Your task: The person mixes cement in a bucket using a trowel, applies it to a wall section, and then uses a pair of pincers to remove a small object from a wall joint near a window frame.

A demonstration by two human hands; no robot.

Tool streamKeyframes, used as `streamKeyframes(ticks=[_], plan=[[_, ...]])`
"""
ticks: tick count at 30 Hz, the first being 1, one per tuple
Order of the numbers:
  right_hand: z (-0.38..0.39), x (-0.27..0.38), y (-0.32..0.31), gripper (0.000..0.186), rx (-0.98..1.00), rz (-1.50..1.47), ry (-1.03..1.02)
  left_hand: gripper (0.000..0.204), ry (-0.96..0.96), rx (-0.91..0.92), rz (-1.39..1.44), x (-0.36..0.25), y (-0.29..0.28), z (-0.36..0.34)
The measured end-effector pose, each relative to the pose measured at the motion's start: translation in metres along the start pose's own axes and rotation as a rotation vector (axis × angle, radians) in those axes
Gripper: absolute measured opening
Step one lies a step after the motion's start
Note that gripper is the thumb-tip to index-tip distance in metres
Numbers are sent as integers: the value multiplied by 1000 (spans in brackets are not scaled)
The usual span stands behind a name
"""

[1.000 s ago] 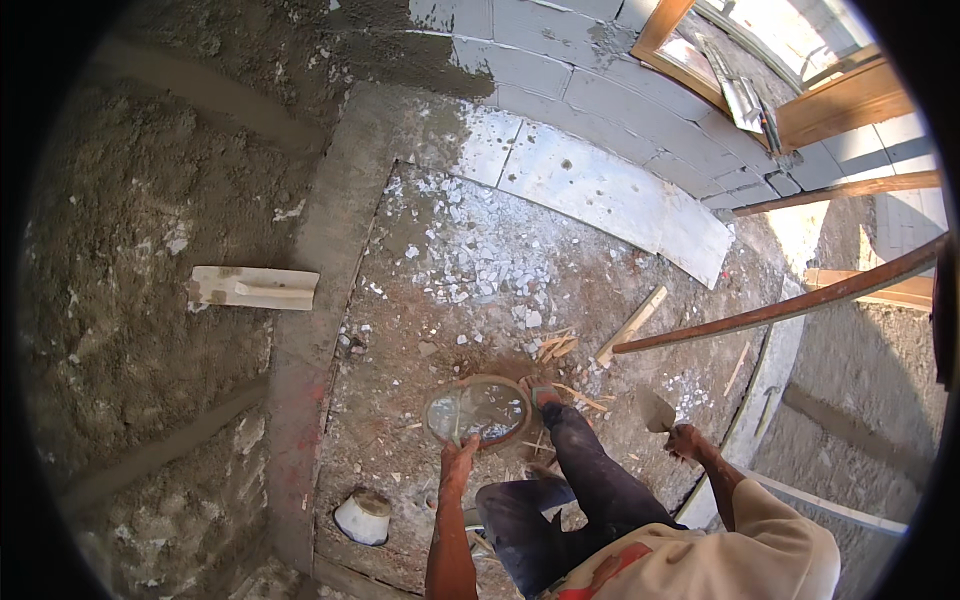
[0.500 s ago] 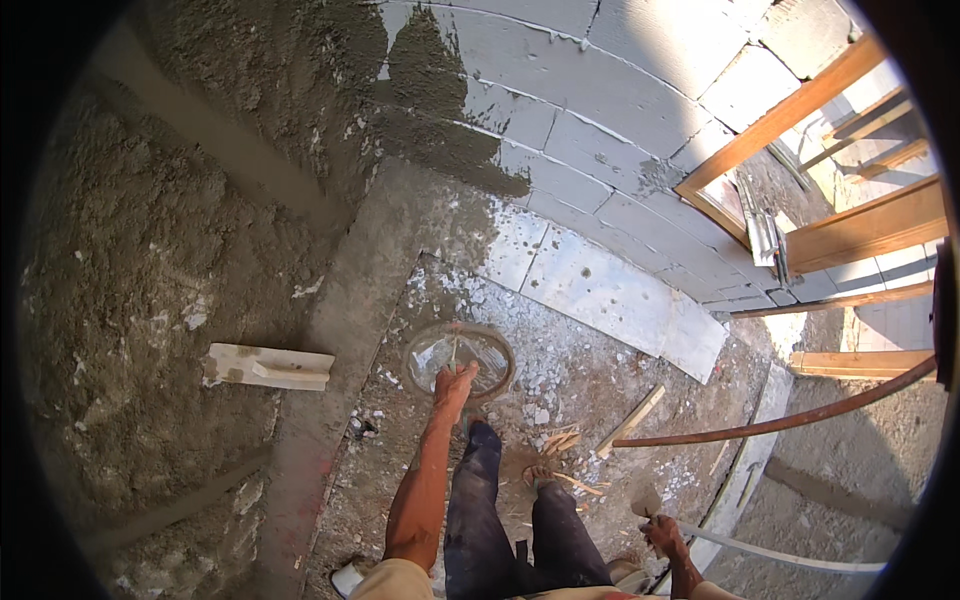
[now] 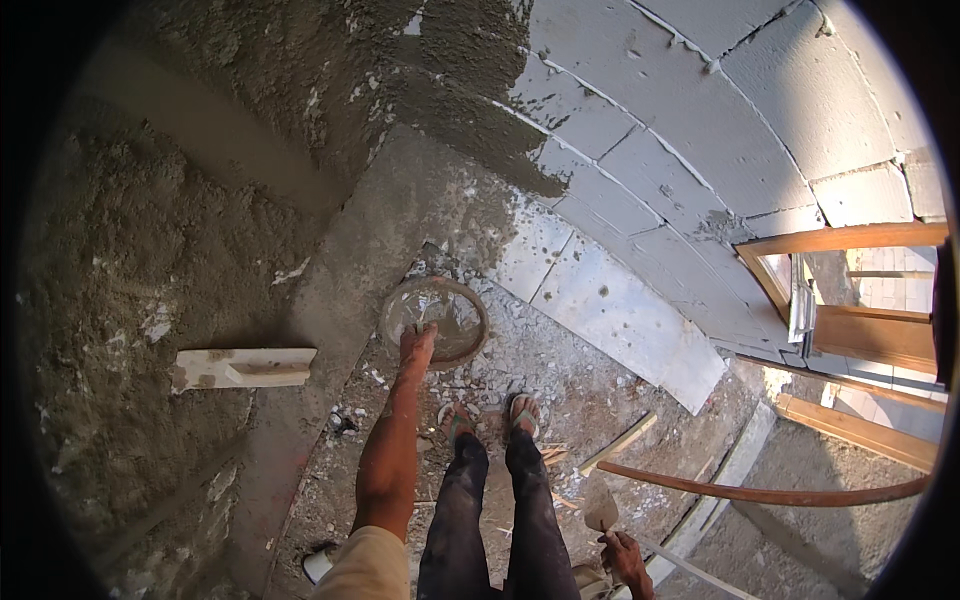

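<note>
A round, mortar-smeared basin (image 3: 470,352) with some wet grey material inside stands or hangs near the ground ahead of me. My left hand (image 3: 418,343) is closed at its near left side, over the opening. A thin pale piece, perhaps a handle, shows at the fingertips; the exact grip is hidden. Low on the right, my right hand (image 3: 626,566) grips a trowel (image 3: 600,509) by its handle, its small, mortar-stained blade pointing away from me.
A pale plastering float (image 3: 245,368) lies at left. Pale boards (image 3: 615,300) run below the partly plastered block wall (image 3: 690,150). A wooden strip (image 3: 620,443) and a curved brown bar (image 3: 760,493) are at right. Wooden frames (image 3: 870,335) stand beyond. Rubble covers the ground.
The basin and my left hand have moved together away from me and leftward. My feet now stand side by side. The trowel blade has come into fuller view. My head view has shifted.
</note>
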State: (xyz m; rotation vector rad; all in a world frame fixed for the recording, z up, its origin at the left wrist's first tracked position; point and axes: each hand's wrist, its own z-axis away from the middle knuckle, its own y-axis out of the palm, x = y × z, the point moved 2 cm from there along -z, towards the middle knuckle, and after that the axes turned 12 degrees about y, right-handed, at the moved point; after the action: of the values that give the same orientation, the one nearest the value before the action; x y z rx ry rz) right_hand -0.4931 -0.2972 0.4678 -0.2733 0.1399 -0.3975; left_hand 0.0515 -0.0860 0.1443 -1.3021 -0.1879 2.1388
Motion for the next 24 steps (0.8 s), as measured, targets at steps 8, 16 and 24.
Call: streamKeyframes(ticks=[8, 16, 24], plan=[[-83, 194, 24, 30, -151, 661, -677, 22, 237, -355, 53, 115, -46, -49], [-192, 410, 150, 31, -347, 1073, -1633, 34, 30, -583, 127, 128, 32, 140], [-260, 502, 335, 24, -1280, 1546, -2527, 37, -329, -20, 475, 108, 185, 289]])
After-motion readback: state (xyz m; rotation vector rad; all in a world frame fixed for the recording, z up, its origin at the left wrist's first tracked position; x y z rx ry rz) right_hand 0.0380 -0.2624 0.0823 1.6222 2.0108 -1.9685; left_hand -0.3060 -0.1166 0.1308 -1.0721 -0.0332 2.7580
